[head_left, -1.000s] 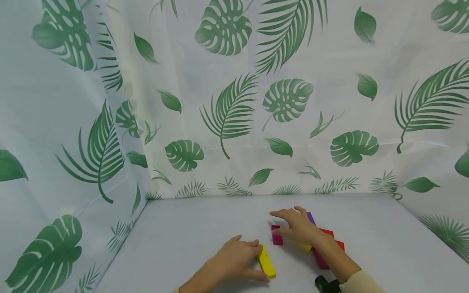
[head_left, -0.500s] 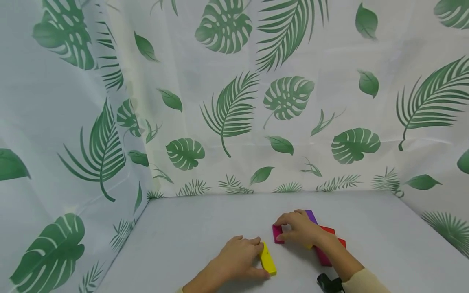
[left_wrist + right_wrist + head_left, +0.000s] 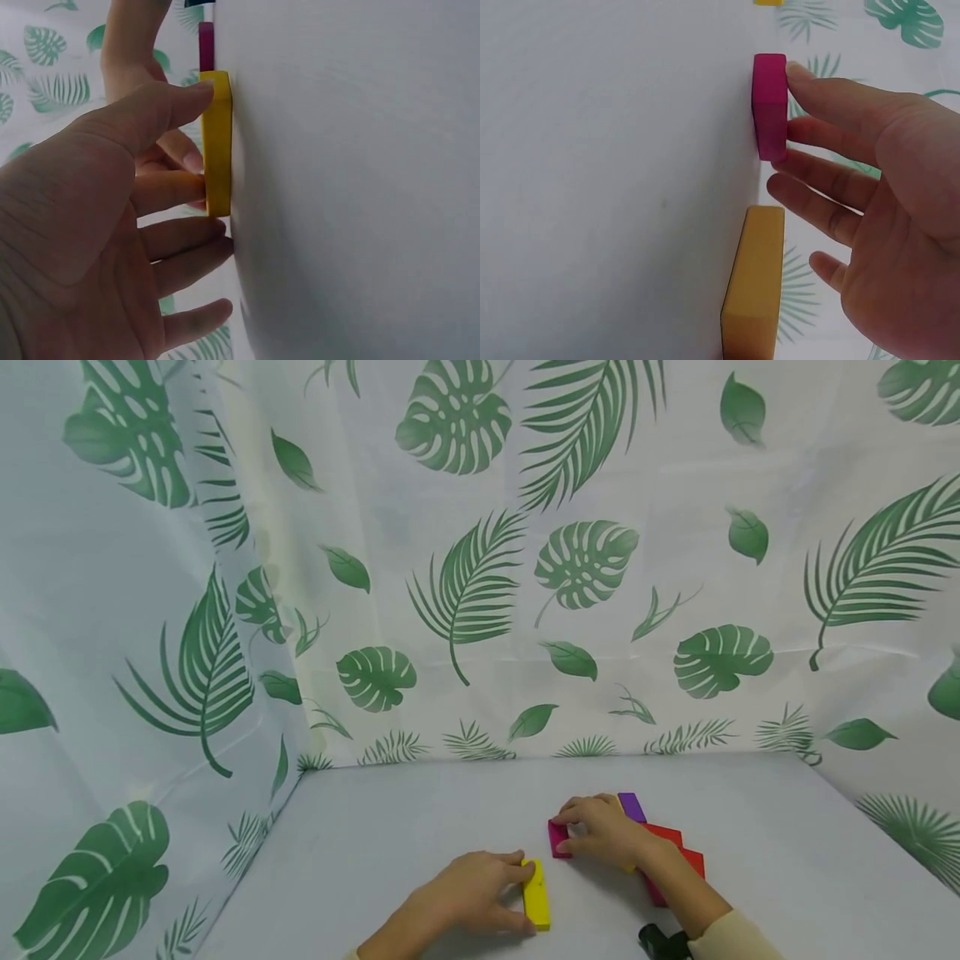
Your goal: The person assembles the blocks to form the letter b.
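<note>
In the head view my left hand (image 3: pixel 474 893) holds a long yellow block (image 3: pixel 536 897) by its two ends, between thumb and index finger. The left wrist view shows the thumb over one end of this yellow block (image 3: pixel 217 142), the other fingers spread loosely. Farther right, my right hand (image 3: pixel 606 833) pinches a small magenta block (image 3: pixel 558 840). Seen from the right wrist, the thumb touches one end of the magenta block (image 3: pixel 771 105) and fingers lie near its other end. A light orange-yellow block (image 3: pixel 756 281) stands close to the right hand's lower fingers, apart from them.
Behind the right hand are a purple block (image 3: pixel 632 807) and red blocks (image 3: pixel 663 835), partly covered by the forearm. A black object (image 3: pixel 660 942) lies by the right sleeve. A leaf-patterned curtain (image 3: pixel 480 710) rises behind the white table (image 3: pixel 375 827).
My right hand's spread fingers have come down and closed on the magenta block. The left hand has shifted slightly left, and the yellow block has turned to stand straighter.
</note>
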The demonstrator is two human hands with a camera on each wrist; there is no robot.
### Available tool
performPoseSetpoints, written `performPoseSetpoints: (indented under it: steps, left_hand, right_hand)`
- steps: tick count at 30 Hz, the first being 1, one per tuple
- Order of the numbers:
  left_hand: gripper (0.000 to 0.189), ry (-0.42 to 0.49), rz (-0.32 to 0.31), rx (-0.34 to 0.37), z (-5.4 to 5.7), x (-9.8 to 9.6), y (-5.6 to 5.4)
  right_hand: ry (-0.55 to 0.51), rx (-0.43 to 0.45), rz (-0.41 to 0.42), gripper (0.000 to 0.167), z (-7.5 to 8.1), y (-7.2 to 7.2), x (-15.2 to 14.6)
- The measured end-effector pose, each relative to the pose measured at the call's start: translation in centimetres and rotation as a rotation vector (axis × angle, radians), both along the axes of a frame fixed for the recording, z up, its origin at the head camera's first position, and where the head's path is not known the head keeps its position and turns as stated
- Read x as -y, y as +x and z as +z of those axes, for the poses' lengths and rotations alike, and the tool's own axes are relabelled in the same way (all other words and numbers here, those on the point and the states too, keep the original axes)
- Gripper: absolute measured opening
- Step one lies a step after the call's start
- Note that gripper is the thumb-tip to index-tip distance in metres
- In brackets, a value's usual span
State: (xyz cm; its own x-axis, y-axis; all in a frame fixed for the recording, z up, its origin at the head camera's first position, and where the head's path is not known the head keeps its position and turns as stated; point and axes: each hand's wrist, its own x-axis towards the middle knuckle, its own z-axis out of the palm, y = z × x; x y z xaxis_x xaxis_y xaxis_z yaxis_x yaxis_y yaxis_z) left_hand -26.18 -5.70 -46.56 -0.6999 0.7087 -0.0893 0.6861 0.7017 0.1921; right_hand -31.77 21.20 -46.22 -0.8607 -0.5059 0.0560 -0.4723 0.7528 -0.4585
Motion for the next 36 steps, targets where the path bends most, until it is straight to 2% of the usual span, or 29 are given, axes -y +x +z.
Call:
performPoseSetpoints:
  steps: [8,18,21,27,36]
  left_hand:
    - [0.075,0.039,0.018,0.100,0.3,1.4,-0.1]
    - [0.077,0.053,-0.001,0.100,-0.2,2.7,-0.1]
    - [0.077,0.055,-0.001,0.105,-0.1,3.0,-0.1]
    - [0.075,0.059,0.016,0.134,0.3,3.6,0.0]
    - [0.076,0.082,0.011,0.121,0.2,4.5,0.0]
  right_hand:
    - [0.014,0.005,0.002,0.043,0.6,-0.2,1.2]
    - [0.024,-0.002,-0.042,0.040,0.1,-1.4,4.0]
    - [0.013,0.021,-0.043,0.040,-0.1,-1.8,4.8]
    - [-0.052,0.089,0.006,0.039,-0.1,-2.3,6.2]
    - [-0.143,0.083,0.091,0.043,-1.3,-2.4,6.1]
